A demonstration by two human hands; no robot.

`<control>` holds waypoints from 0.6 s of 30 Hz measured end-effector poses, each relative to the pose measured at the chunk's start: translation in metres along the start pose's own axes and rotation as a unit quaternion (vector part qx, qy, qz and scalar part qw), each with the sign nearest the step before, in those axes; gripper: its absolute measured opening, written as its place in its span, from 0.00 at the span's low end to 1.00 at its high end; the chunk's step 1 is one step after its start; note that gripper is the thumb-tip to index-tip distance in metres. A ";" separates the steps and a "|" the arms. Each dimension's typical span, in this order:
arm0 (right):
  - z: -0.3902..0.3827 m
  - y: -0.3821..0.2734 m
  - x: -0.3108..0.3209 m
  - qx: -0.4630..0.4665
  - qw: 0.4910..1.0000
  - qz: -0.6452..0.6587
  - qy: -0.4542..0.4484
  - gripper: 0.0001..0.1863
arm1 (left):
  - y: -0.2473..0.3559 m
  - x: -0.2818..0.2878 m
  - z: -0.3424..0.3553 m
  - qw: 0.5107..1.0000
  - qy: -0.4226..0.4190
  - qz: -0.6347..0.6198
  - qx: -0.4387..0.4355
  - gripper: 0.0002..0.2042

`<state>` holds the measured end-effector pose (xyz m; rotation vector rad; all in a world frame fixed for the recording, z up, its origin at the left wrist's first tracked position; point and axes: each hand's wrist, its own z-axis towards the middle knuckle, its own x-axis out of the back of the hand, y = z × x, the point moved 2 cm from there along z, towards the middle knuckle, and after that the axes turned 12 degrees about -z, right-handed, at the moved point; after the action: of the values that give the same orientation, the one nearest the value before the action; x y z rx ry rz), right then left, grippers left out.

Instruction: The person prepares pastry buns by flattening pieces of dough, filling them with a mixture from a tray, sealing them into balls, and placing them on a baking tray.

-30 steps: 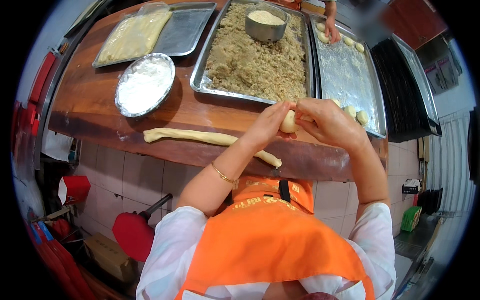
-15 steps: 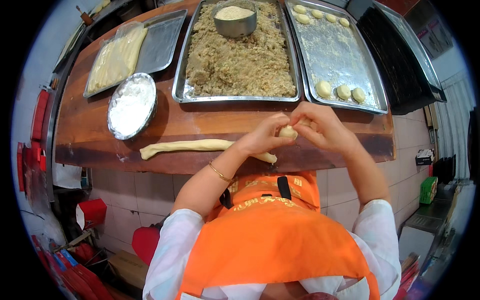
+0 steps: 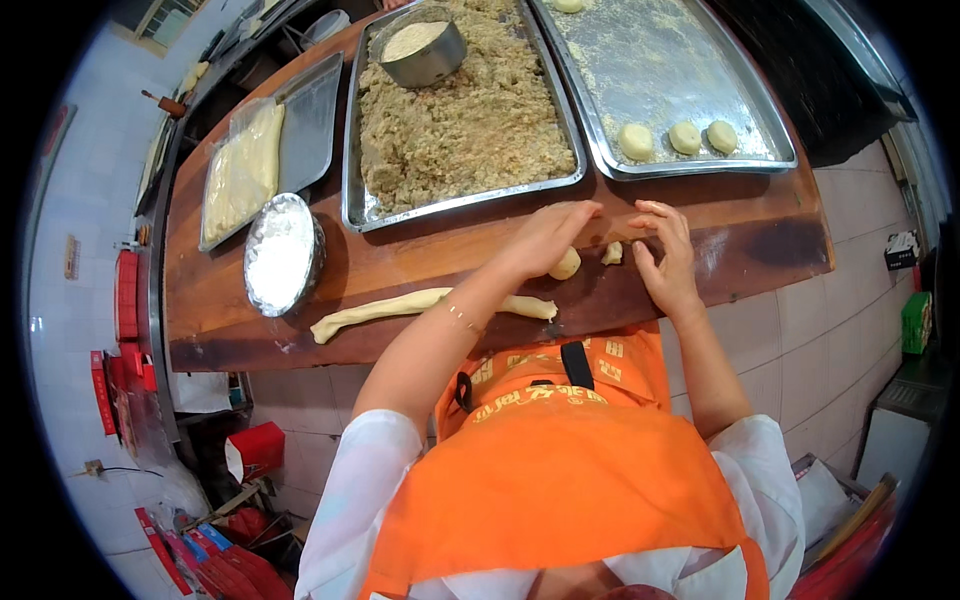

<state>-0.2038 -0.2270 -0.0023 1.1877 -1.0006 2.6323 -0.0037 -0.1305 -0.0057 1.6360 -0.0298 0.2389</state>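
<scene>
On the wooden table, a round dough ball sits against the underside of my left hand, whose fingers are stretched out. Just right of it lies a small torn scrap of dough. My right hand is beside that scrap, fingers apart, with nothing in its grasp. A long rope of pale dough runs along the near edge, partly covered by my left forearm.
Beyond my hands stand a tray of crumbly filling with a metal ring of pale crumbs, and a tray bearing several dough balls. At left are a bowl of white flour and plastic-covered dough on a tray.
Both hands held the dough ball together before; now they are apart and the ball is down on the table. A small dough scrap now shows beside it. The view has shifted and tilted.
</scene>
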 end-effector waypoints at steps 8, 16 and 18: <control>-0.021 0.015 0.012 -0.051 0.998 0.027 0.019 0.13 | -0.006 -0.027 0.005 0.921 -0.011 0.382 -0.075 0.27; -0.024 0.018 0.014 -0.061 0.997 0.033 0.018 0.10 | -0.007 -0.030 0.011 0.912 -0.027 0.407 -0.053 0.29; -0.025 0.019 0.014 -0.059 0.998 0.029 0.015 0.10 | -0.008 -0.028 0.013 0.908 -0.031 0.413 -0.056 0.29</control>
<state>-0.2359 -0.2300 -0.0144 1.1064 -1.1844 2.5844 -0.0282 -0.1459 -0.0196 1.4322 -0.7833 0.8149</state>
